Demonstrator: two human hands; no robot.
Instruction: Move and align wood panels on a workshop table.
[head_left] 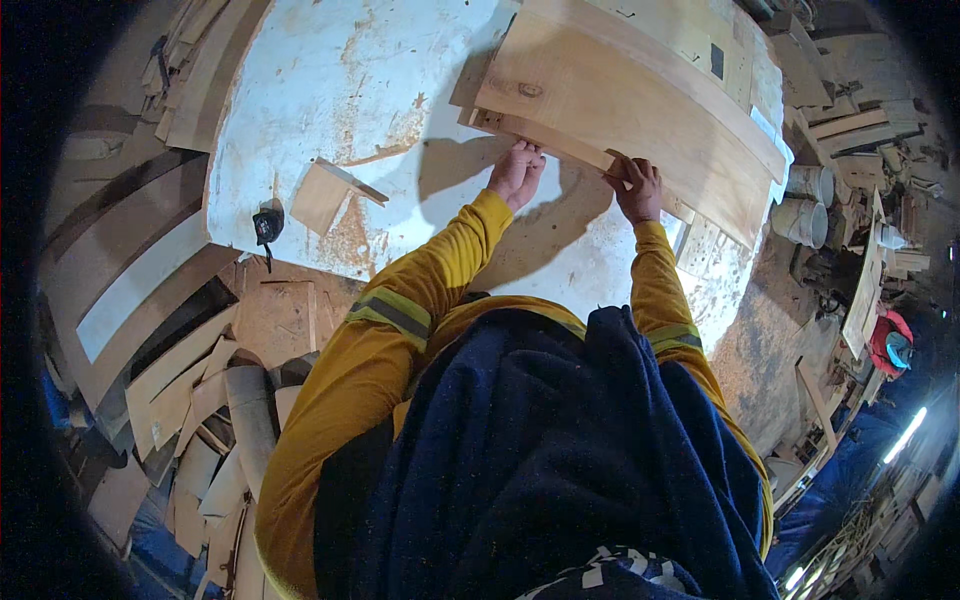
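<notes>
A stack of pale wooden boards (630, 100) lies on a worn white worktable (340, 90), tilted toward the right. My left hand (516, 172) sits at the near edge of the stack, fingers tucked under the bottom board. My right hand (637, 187) grips the same near edge further right, fingers curled over the board's rim. Both sleeves are yellow with grey reflective bands.
A small square wood offcut (322, 195) and a black tape measure (267, 225) lie on the table's left part. Curved plywood scraps (190, 400) pile up on the floor at left. White buckets (805, 205) stand at right, and a person in red (888, 340) is farther right.
</notes>
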